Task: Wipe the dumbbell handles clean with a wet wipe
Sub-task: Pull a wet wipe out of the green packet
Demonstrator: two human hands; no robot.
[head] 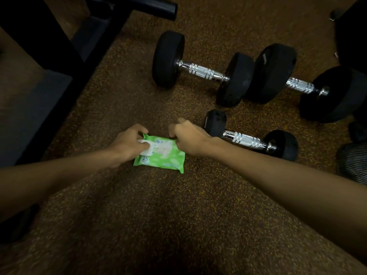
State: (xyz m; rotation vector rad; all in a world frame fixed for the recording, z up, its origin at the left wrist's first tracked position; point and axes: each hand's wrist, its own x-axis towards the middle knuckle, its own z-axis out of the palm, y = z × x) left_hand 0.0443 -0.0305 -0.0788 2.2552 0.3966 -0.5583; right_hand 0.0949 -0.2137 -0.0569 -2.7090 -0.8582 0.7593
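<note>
A green pack of wet wipes (166, 157) lies on the speckled rubber floor. My left hand (129, 143) pinches the white flap at the pack's left end. My right hand (188, 138) grips the pack's far right corner with curled fingers. Three dumbbells with black ends and chrome handles lie beyond. The small dumbbell (244, 140) rests just right of my right hand. A larger dumbbell (202, 71) lies farther back, and another large dumbbell (301, 87) sits to its right, their ends touching.
A dark bench frame (65, 46) runs diagonally along the left, with a black tube end (168, 8) at the top. A dark meshed object (353, 163) sits at the right edge. Open floor lies near me.
</note>
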